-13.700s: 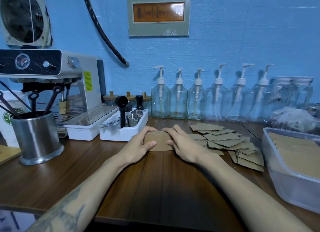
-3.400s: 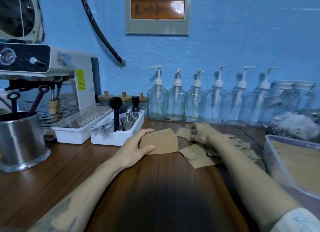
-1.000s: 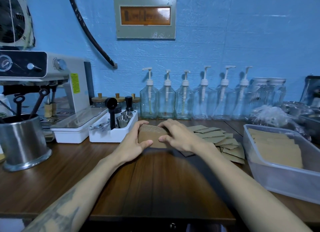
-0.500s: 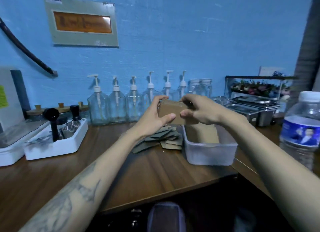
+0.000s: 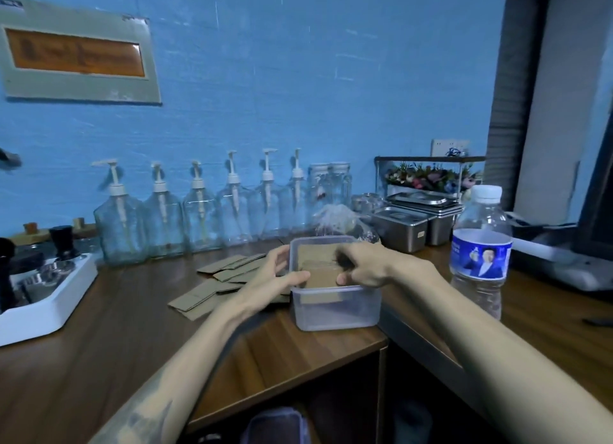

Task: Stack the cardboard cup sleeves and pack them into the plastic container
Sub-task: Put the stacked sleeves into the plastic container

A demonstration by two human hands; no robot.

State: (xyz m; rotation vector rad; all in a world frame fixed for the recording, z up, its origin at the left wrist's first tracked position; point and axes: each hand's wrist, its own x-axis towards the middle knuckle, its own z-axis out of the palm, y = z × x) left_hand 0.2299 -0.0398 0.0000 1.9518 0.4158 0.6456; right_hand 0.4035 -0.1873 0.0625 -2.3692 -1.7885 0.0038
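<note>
Dim indoor light with a blue cast, flat and even, source probably overhead and out of frame. Soft shadows behind the pump bottles (image 5: 199, 211) on the wall (image 5: 298, 78). Right hand (image 5: 361, 266) fingers motion-blurred over the container (image 5: 335, 307). Wide-angle bending at the edges, forearms stretched. Dark space under the counter (image 5: 132, 344) loses detail. Overall soft, slightly noisy, no strong glare

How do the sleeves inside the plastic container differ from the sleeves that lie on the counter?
The sleeves in the container form one neat stack; the loose sleeves on the counter lie spread and overlapping. The left hand and right hand hold the stack, while nothing touches the loose ones. The plastic container walls the stack in; the loose ones lie on bare wood. Both are flat brown cardboard.
</note>
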